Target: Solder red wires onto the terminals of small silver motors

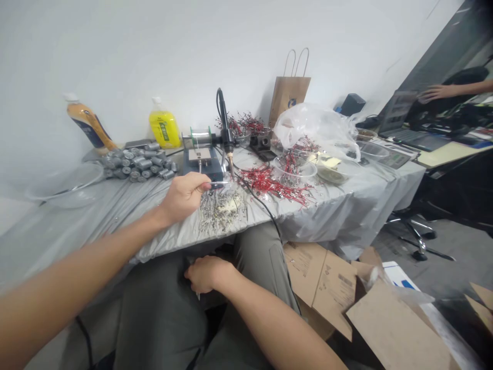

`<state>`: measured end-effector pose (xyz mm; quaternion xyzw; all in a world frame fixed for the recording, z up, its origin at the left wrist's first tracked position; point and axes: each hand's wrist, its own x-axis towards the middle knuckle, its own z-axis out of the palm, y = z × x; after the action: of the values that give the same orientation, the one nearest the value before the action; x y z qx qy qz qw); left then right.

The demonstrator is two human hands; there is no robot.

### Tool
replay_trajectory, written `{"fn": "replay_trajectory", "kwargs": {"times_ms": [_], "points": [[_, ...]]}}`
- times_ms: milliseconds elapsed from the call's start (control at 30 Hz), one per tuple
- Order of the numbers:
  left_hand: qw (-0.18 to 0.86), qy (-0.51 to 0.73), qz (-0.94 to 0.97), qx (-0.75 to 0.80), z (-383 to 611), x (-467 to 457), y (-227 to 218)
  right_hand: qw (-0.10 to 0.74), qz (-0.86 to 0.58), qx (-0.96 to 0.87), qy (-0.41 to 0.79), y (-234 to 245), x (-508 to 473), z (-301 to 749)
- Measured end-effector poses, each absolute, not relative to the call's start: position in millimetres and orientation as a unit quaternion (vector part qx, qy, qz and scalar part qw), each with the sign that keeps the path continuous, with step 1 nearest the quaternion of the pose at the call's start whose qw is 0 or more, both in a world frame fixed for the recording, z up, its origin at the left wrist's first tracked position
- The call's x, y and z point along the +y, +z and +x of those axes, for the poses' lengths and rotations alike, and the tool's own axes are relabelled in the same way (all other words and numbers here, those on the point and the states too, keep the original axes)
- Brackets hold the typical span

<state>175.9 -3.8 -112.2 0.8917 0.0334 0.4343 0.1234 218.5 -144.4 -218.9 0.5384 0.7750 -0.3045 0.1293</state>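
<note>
My left hand [187,198] is above the table's front, closed on a thin pale rod [219,183] that points right; I cannot tell its kind. It is in front of a blue soldering station [204,167] with a reel of solder wire [201,136] and an upright black soldering iron [227,131]. Just below the rod lies a heap of small metal parts [219,210]. Down in my lap, my right hand [208,275] has its fingers curled; a pale thin edge shows beneath them, but what it holds is hidden. Red-wired small parts [265,182] lie right of the iron.
Grey cylinders [140,163] are piled at left, beside a clear bowl [69,185]. A yellow bottle [165,126], an orange bottle [90,126] and a paper bag [288,95] stand by the wall. Cardboard boxes [323,282] lie below right. Another person's hand [439,93] is near a laptop.
</note>
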Motion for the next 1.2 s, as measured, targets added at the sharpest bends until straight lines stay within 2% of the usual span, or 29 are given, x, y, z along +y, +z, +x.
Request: {"fn": "replay_trajectory", "kwargs": {"times_ms": [500, 867, 1200], "points": [[0.103, 0.438, 0.893, 0.016, 177.0, -1.7, -113.0, 0.147, 0.542, 0.769, -0.304, -223.9, -142.7, 218.2], [0.112, 0.420, 0.900, 0.030, 176.3, -2.2, -112.6, 0.127, 0.537, 0.782, -0.291, -226.0, -142.6, 217.8], [0.120, 0.428, 0.896, 0.008, 177.5, -1.1, -114.7, 0.151, 0.529, 0.783, -0.289, -228.4, -140.4, 216.6]]}}
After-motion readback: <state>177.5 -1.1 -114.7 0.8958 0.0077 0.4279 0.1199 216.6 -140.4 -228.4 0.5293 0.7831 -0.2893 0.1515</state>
